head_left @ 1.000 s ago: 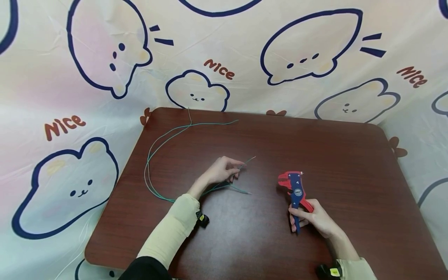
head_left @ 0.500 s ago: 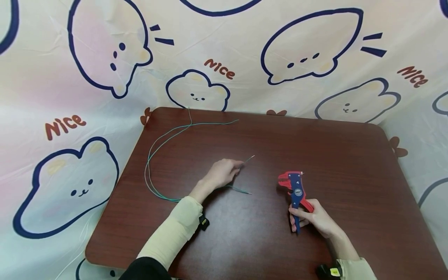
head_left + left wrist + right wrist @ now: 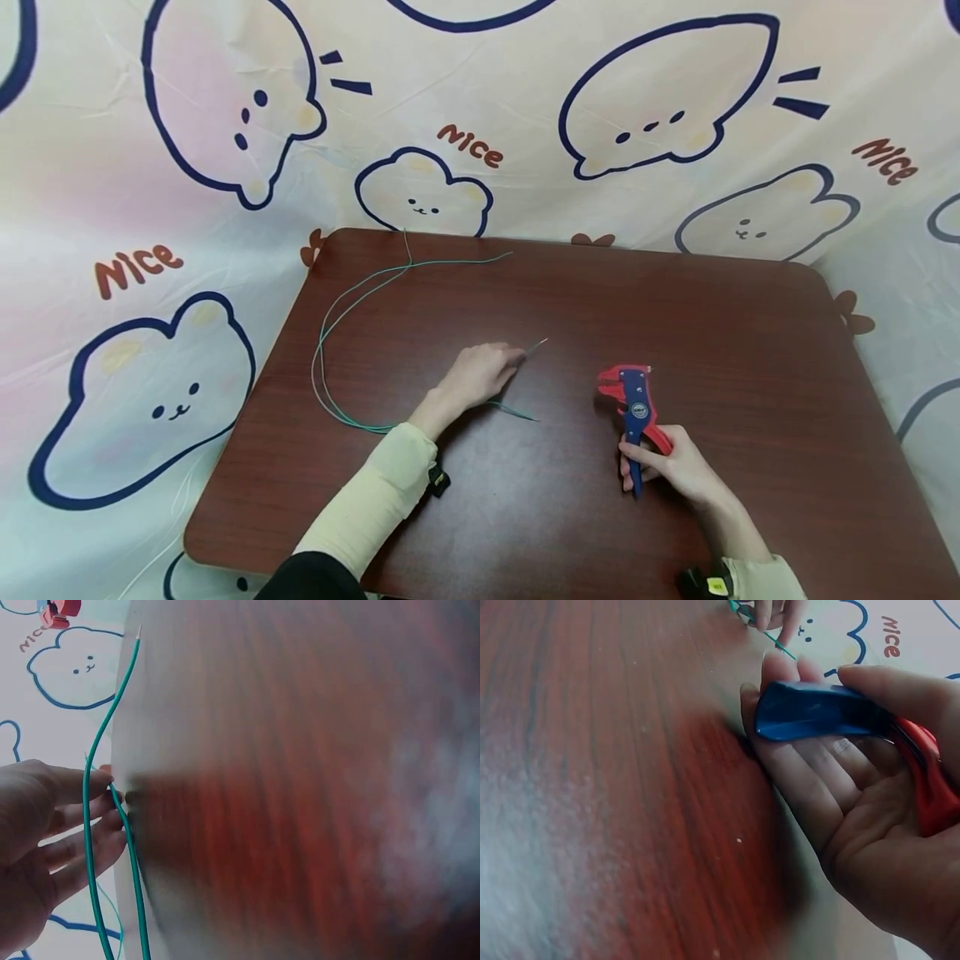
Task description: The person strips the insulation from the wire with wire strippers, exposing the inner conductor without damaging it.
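My left hand (image 3: 480, 372) pinches a thin green wire (image 3: 88, 825) near one end, and a short pale tip of it pokes out past the fingertips. A second green strand end (image 3: 517, 412) lies on the table just below this hand. In the left wrist view, two green strands run past the thumb and fingers. Well to the right, my right hand (image 3: 686, 468) grips a red-and-blue wire stripper (image 3: 638, 408) by its handles, the red jaws facing up and left. The right wrist view shows the blue handle (image 3: 817, 712) lying across the fingers, under the thumb.
The rest of the wire loops over the left half of the brown table (image 3: 720, 333), one end reaching its far edge. A cloth (image 3: 525, 83) printed with cartoon bears hangs behind and beside the table.
My left hand has rolled over, its fingers drawing closer together on the wire, and its sleeve has moved slightly right. The right hand and wire stripper have stayed put.
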The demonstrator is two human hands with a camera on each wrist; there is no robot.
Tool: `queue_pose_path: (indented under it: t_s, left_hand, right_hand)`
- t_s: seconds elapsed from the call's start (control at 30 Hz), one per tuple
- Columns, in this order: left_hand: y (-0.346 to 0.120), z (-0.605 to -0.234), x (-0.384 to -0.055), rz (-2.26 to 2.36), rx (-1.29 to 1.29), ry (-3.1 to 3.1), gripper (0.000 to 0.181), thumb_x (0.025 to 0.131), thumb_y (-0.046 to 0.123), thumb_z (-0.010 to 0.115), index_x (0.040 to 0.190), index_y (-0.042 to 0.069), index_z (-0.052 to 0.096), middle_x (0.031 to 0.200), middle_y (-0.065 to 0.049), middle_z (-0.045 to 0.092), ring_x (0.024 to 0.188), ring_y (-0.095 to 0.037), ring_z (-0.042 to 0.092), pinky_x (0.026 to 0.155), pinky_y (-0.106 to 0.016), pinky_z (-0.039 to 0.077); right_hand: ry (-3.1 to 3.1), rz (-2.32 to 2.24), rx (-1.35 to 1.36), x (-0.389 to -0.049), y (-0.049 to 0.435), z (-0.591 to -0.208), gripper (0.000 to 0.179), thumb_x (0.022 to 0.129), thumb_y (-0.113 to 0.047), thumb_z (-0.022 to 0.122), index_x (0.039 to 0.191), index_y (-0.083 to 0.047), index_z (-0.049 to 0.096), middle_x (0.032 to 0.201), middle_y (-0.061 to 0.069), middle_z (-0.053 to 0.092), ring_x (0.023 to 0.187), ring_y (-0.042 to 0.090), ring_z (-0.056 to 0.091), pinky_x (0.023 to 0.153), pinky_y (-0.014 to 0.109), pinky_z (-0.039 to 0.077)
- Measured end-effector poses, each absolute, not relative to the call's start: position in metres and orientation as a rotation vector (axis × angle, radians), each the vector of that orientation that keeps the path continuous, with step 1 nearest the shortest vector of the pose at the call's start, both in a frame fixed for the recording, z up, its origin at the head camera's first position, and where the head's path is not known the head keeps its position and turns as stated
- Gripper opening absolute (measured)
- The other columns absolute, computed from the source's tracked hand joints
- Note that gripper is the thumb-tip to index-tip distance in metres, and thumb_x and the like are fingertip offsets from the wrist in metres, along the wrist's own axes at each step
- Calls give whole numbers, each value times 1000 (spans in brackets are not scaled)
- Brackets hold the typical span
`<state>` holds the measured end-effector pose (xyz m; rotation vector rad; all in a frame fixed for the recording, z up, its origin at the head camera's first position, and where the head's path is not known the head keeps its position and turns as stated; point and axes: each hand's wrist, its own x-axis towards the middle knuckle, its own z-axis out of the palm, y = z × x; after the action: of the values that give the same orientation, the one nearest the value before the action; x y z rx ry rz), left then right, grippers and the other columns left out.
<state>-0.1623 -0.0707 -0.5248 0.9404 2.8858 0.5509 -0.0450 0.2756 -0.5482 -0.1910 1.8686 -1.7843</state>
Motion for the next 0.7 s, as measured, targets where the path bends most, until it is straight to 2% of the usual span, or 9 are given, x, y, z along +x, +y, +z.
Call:
queue_pose_path:
  t_s: [0.13, 0.33, 0.5, 0.57, 0.7]
  left_hand:
    - [-70, -524, -161, 483, 933, 2918, 26, 108, 16, 71, 133, 13, 79, 115, -7, 79, 105, -29, 75, 82, -46, 64]
    - [-69, -526, -161, 415, 923, 2949, 25, 110, 19, 68, 132, 13, 79, 127, -8, 75, 125, -32, 67, 107, -57, 56]
    - [-70, -527, -160, 433, 903, 2931, 26, 110, 20, 68, 134, 16, 79, 144, -10, 71, 140, -35, 62, 118, -64, 48]
    - [-72, -536, -162, 423, 887, 2940, 28, 111, 24, 68, 136, 19, 78, 150, -9, 69, 146, -33, 59, 123, -69, 42]
    - [-71, -534, -162, 400, 820, 2932, 31, 111, 24, 68, 141, 22, 77, 158, -9, 65, 154, -34, 54, 126, -77, 33]
  right_hand:
    - [1980, -1745, -171, -45, 277, -542, 35, 112, -13, 63, 122, 21, 61, 88, 3, 79, 75, 21, 82, 75, 43, 70]
    - [2205, -1639, -97, -44, 278, -531, 41, 109, -12, 69, 137, 16, 62, 90, 15, 78, 73, 22, 80, 76, 33, 68]
    - [2499, -1457, -20, -43, 275, -526, 29, 106, -12, 73, 127, 8, 70, 88, 12, 81, 69, 15, 77, 70, 23, 61]
    - [2584, -1370, 13, -42, 275, -525, 24, 105, -13, 74, 120, 5, 72, 89, 10, 82, 69, 12, 76, 66, 22, 57]
    - [2706, -1216, 55, -40, 274, -521, 21, 104, -15, 76, 118, 1, 74, 90, 8, 82, 69, 9, 72, 62, 23, 50]
